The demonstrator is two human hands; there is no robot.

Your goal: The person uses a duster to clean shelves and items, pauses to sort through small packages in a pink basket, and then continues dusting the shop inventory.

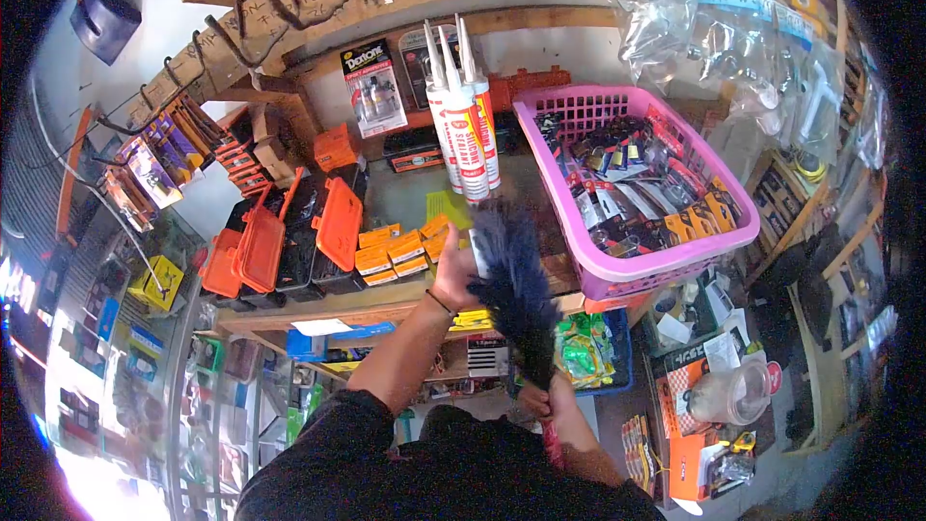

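Observation:
In my right hand (552, 399), closed around the handle, is a dark feather duster (514, 275). Its bristles are blurred and fan upward over the shelf edge. Beside them my left hand (452, 270) reaches up with fingers stretched and thumb apart. A yellow-green piece (447, 207) shows right at its fingertips, and a white strip (478, 253) lies between the thumb and the bristles. Small orange boxes (393, 253) sit stacked just left of that hand. Behind stand several upright silicone sealant tubes (463, 135) with long nozzles.
To the right, a pink basket (666, 256) holds many small packaged items. Orange-lidded cases (340, 222) stand at the left of the shelf. Metal hooks (227, 43) jut from the beam above, and plastic bags (656, 29) hang at upper right. Green packets (585, 349) lie below.

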